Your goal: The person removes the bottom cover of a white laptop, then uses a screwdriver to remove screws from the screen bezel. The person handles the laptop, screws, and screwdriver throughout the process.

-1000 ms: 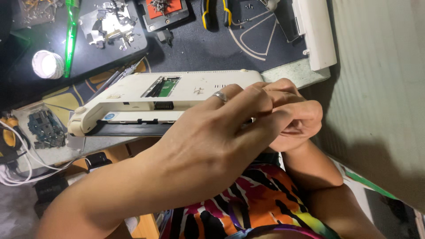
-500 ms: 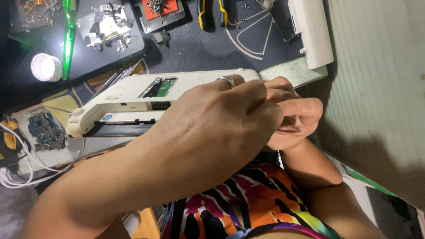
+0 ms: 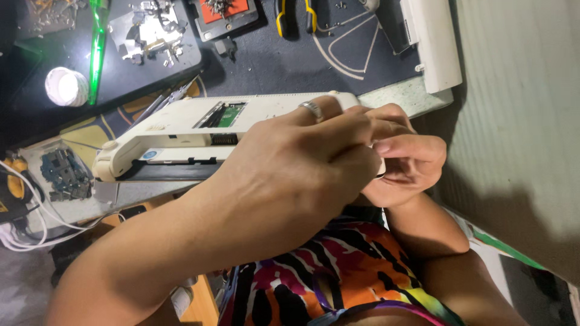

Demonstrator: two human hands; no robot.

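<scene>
your left hand [image 3: 296, 163] lies across the near end of the cream laptop [image 3: 199, 130], fingers curled shut over its edge, a ring [image 3: 312, 109] on one finger. your right hand [image 3: 402, 160] sits at 3 o'clock of the left, touching it, fingers pinched narrow around that same end; what lies between the fingertips is hidden. the laptop stretches out toward 9 o'clock, underside up, with an open slot showing a green board [image 3: 231, 115]. yellow-handled pliers [image 3: 293, 15] lie at 12 o'clock, a white round tub [image 3: 66, 86] at 10 o'clock.
</scene>
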